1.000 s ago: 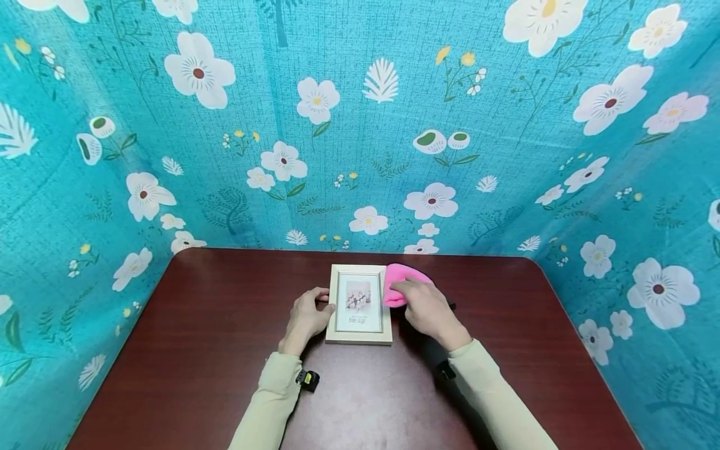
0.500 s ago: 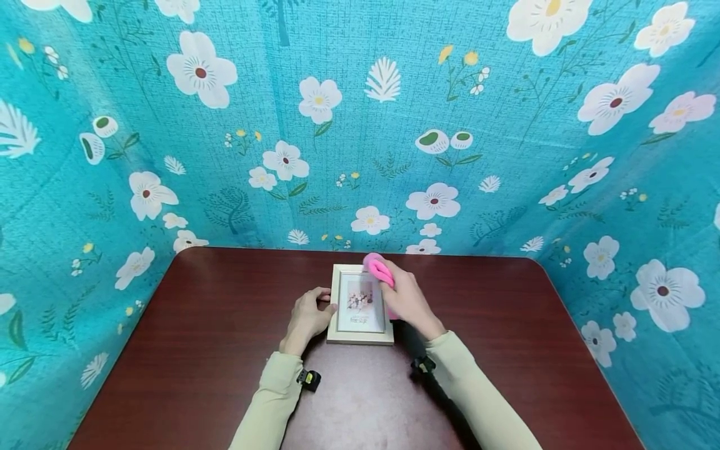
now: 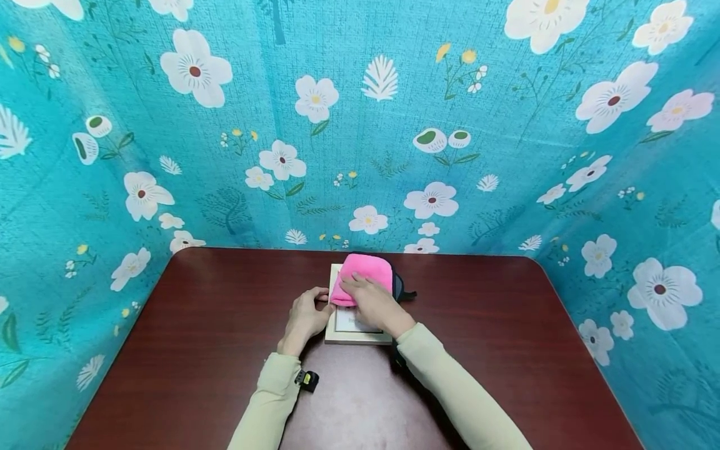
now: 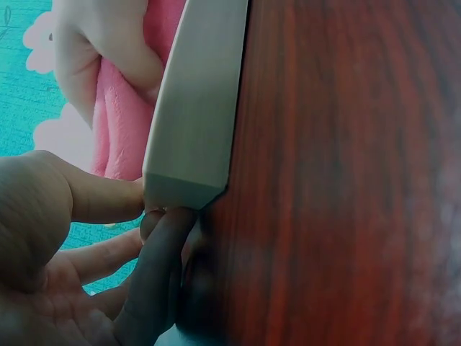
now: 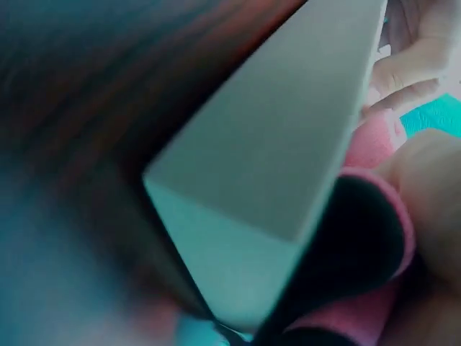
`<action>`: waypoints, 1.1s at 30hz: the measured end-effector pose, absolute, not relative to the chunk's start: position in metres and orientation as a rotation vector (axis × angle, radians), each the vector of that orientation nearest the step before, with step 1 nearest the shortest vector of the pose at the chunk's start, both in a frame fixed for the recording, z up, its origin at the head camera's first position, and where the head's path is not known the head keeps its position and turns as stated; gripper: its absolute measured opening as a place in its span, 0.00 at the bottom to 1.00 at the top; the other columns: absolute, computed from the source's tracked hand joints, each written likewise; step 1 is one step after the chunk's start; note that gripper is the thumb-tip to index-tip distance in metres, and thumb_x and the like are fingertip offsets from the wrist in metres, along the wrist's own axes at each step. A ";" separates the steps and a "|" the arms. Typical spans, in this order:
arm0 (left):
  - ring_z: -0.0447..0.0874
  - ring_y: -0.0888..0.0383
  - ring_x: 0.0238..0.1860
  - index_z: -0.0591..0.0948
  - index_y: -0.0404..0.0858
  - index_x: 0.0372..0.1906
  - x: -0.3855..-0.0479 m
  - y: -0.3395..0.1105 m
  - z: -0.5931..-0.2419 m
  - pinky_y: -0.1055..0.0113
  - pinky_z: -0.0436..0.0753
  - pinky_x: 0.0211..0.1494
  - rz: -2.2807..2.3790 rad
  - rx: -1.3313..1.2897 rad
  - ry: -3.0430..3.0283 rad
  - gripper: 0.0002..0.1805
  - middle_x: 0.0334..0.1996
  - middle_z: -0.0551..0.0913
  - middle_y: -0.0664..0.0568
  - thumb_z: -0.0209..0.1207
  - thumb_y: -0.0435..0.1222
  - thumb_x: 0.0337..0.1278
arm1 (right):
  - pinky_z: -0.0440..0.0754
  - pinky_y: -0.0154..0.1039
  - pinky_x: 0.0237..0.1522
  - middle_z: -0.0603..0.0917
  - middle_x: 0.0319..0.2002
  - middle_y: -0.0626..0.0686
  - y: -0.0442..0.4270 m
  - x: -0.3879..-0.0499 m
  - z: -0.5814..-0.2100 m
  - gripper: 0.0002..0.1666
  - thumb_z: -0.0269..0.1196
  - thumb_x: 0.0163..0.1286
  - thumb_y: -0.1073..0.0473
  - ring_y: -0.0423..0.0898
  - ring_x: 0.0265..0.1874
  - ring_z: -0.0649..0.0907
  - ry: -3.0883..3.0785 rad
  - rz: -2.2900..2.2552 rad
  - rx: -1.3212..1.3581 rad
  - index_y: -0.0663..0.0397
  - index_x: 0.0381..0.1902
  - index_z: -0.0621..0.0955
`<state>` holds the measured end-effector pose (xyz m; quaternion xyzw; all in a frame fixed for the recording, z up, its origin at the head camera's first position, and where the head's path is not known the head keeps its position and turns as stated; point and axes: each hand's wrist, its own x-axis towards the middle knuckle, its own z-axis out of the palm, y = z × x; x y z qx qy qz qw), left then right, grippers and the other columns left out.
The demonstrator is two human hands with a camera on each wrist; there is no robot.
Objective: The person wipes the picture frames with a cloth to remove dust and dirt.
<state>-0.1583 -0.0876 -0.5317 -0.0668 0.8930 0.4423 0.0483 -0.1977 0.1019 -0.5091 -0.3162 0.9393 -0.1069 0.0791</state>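
A cream picture frame [image 3: 358, 338] lies on the table, its upper part covered by a pink cloth [image 3: 368, 267] with a dark underside and a dark loop at its right. My right hand [image 3: 375, 304] presses flat on the cloth with extended fingers. At the frame's left edge, my left hand [image 3: 306, 317] grips the side, thumb near the top edge. The left wrist view shows thumb and fingers of the left hand [image 4: 79, 238] at the frame's side [image 4: 194, 108]. In the right wrist view the cloth [image 5: 374, 140] folds beside the frame [image 5: 266, 130].
The dark red wooden table [image 3: 225, 300] surrounds the frame on all sides. Behind the table and along both its sides hangs a turquoise floral cloth [image 3: 337, 187]. A small black device [image 3: 307, 380] is strapped at the left wrist.
My right hand has moved left with the pink cloth, from the frame's right side onto its upper part, and the cloth has spread out over the picture. The left hand has stayed in place.
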 end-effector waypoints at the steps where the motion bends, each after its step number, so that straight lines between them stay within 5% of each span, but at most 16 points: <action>1: 0.82 0.46 0.61 0.85 0.44 0.64 -0.158 -0.088 -0.531 0.42 0.74 0.69 1.349 -0.207 2.724 0.21 0.53 0.88 0.52 0.68 0.38 0.68 | 0.63 0.53 0.82 0.73 0.79 0.55 0.100 -0.197 -0.509 0.41 0.70 0.69 0.64 0.56 0.83 0.65 2.828 -0.249 -0.963 0.52 0.79 0.73; 7: 0.83 0.47 0.60 0.85 0.43 0.64 -0.157 -0.088 -0.531 0.44 0.76 0.66 1.350 -0.193 2.726 0.21 0.53 0.88 0.52 0.68 0.38 0.68 | 0.68 0.52 0.79 0.74 0.78 0.52 0.097 -0.194 -0.504 0.42 0.76 0.69 0.51 0.54 0.80 0.70 2.875 0.019 -0.994 0.50 0.78 0.75; 12: 0.83 0.48 0.59 0.85 0.45 0.64 -0.157 -0.088 -0.532 0.45 0.77 0.65 1.354 -0.207 2.730 0.21 0.53 0.88 0.53 0.69 0.39 0.68 | 0.70 0.52 0.78 0.77 0.76 0.51 0.101 -0.193 -0.502 0.40 0.76 0.68 0.50 0.54 0.79 0.72 2.898 0.050 -1.000 0.49 0.76 0.77; 22: 0.84 0.49 0.57 0.85 0.45 0.64 -0.157 -0.088 -0.532 0.47 0.79 0.63 1.344 -0.209 2.745 0.21 0.51 0.89 0.53 0.69 0.39 0.68 | 0.71 0.51 0.78 0.81 0.72 0.53 0.116 -0.194 -0.501 0.28 0.60 0.77 0.73 0.57 0.77 0.74 2.917 0.017 -1.026 0.52 0.71 0.82; 33: 0.84 0.48 0.56 0.85 0.43 0.64 -0.157 -0.088 -0.532 0.45 0.78 0.63 1.354 -0.209 2.742 0.21 0.52 0.88 0.52 0.68 0.38 0.69 | 0.70 0.53 0.78 0.84 0.68 0.55 0.135 -0.191 -0.496 0.23 0.60 0.77 0.72 0.60 0.77 0.74 2.960 -0.037 -1.020 0.55 0.65 0.86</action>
